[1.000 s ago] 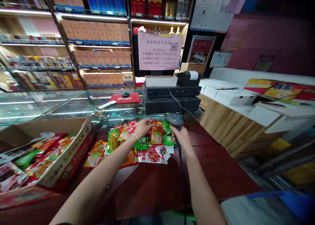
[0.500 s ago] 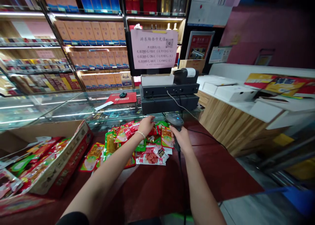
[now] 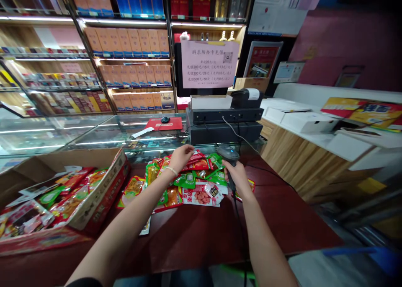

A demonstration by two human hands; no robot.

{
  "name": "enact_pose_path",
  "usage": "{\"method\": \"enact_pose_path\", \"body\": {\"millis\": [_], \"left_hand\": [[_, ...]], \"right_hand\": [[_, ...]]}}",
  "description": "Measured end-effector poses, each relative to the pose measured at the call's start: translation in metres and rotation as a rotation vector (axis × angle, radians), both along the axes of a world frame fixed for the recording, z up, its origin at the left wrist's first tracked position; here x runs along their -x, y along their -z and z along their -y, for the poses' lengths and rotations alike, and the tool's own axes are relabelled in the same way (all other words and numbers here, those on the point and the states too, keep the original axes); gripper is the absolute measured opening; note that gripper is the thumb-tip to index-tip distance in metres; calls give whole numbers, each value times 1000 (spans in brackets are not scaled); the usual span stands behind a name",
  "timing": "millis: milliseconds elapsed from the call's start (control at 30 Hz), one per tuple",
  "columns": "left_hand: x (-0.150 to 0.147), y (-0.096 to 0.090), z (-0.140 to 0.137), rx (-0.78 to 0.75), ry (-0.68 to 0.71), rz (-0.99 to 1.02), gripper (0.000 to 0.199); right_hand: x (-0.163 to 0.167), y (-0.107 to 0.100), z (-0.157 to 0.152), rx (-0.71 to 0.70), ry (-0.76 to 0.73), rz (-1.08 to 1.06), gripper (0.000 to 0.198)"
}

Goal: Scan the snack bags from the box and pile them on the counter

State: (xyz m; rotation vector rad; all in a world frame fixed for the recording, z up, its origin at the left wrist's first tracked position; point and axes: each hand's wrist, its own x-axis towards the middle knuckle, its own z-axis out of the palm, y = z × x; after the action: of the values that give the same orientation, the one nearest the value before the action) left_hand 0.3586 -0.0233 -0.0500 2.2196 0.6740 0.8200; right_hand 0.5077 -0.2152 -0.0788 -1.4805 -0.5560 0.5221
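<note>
1. Head view, what has changed: half a second ago a packet stood at the near side of your scanner point(image 3: 228, 153); that spot has cleared, and a red-and-yellow-edged packet point(image 3: 252, 185) now shows beyond your right wrist, partly hidden by it. So one packet lies on the scanner's far side, apart from the pile of snack packets point(image 3: 201, 165).
2. Head view, grips: your right hand point(image 3: 237, 176) is wrapped round the scanner's handle, its head tipped over the pile's right edge. Your left hand point(image 3: 181, 157) is at the back of the pile, fingers curled; you cannot tell from here whether it pinches a packet.
3. Head view, materials: the packets are flat, glossy film pouches, red, green and clear-windowed, slumped over each other on the smooth, dark red counter point(image 3: 201, 236). A white pouch point(image 3: 202, 194) lies at the front. On your left, an open carton point(image 3: 102, 195) of stiff, printed cardboard holds more pouches. The scanner is smooth dark plastic, trailing a thin black cable point(image 3: 240, 220).
</note>
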Motion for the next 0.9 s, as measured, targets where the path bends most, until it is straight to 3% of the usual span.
{"method": "enact_pose_path", "body": {"millis": [233, 467, 633, 900], "left_hand": [[62, -45, -19, -79, -55, 18, 18], [172, -76, -56, -127, -219, -12, 22], [267, -74, -82, -123, -380, -63, 24], [403, -48, -109, -29, -593, -112, 29]], "right_hand": [[39, -28, -24, -31, -119, 58, 39], [104, -58, -80, -62, -351, 89, 38], [171, -66, -125, -116, -503, 44, 36], [274, -65, -185, -105, -745, 41, 38]]}}
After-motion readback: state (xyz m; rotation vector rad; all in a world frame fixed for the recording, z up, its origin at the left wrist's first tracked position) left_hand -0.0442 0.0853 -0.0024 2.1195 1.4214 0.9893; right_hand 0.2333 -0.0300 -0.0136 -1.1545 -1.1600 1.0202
